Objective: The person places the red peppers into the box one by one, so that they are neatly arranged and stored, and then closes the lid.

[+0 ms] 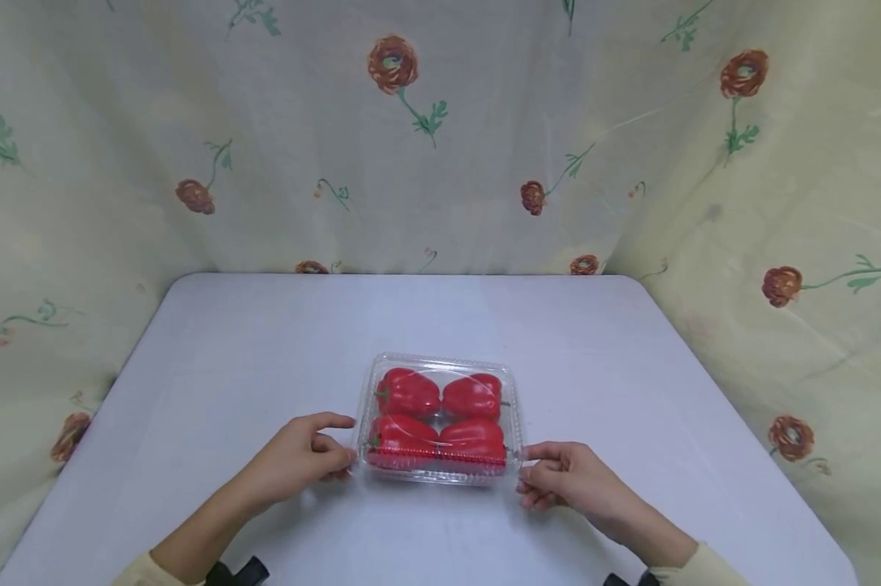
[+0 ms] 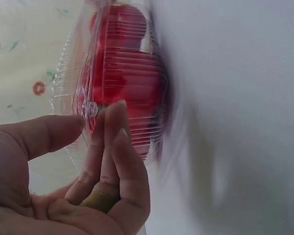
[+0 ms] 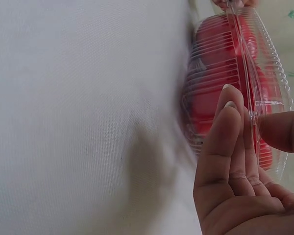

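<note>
A clear plastic clamshell box [image 1: 440, 358] with ribbed walls is in front of me in the head view, its lid down over several red bell peppers [image 1: 408, 394] with green stems. At its left end, my left hand [image 1: 301, 456] pinches the rim, thumb on the lid side and fingers against the ribbed wall [image 2: 132, 73] below. My right hand [image 1: 568, 480] pinches the opposite end the same way; in the right wrist view its thumb [image 3: 284, 131] meets the rim. Whether the box bottom touches the table cannot be told.
The box is over a white-covered table [image 1: 440, 317] with rounded corners. A pale curtain [image 1: 455, 163] with orange flowers hangs behind the table and along both sides. Black wrist straps [image 1: 246, 572] show at the bottom edge.
</note>
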Tool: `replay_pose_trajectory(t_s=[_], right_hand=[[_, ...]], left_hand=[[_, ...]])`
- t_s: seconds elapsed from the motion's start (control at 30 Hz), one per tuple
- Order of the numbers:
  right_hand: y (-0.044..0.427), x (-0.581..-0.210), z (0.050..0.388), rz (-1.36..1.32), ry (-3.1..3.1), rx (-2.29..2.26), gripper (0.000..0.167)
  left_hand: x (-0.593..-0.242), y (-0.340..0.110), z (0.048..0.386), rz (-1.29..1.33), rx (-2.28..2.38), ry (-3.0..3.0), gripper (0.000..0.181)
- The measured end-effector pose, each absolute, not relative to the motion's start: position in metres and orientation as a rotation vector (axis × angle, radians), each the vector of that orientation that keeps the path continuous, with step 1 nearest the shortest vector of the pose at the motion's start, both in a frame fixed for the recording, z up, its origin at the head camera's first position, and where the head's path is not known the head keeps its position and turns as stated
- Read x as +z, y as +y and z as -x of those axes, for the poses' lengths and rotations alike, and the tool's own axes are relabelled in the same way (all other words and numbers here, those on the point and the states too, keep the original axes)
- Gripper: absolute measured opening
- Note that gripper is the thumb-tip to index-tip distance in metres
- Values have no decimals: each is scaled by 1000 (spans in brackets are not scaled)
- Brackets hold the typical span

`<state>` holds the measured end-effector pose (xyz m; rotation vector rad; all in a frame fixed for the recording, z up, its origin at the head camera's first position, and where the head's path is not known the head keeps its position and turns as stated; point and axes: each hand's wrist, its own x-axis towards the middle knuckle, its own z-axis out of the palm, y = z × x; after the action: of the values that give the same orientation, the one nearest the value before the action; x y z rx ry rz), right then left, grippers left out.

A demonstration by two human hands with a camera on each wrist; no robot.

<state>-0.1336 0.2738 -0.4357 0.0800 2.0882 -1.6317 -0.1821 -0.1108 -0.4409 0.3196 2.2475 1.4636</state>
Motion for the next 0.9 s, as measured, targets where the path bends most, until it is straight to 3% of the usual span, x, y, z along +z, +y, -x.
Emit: replay_pose_trajectory(t_s=[0.57, 0.9], right_hand=[[275, -437, 123, -160, 2063, -1726, 51], [268, -435, 130, -140, 2156, -1625, 49]], left_hand=[[-440, -101, 178, -266, 1660, 1932, 71], [-442, -108, 177, -145, 1625, 2073, 53]])
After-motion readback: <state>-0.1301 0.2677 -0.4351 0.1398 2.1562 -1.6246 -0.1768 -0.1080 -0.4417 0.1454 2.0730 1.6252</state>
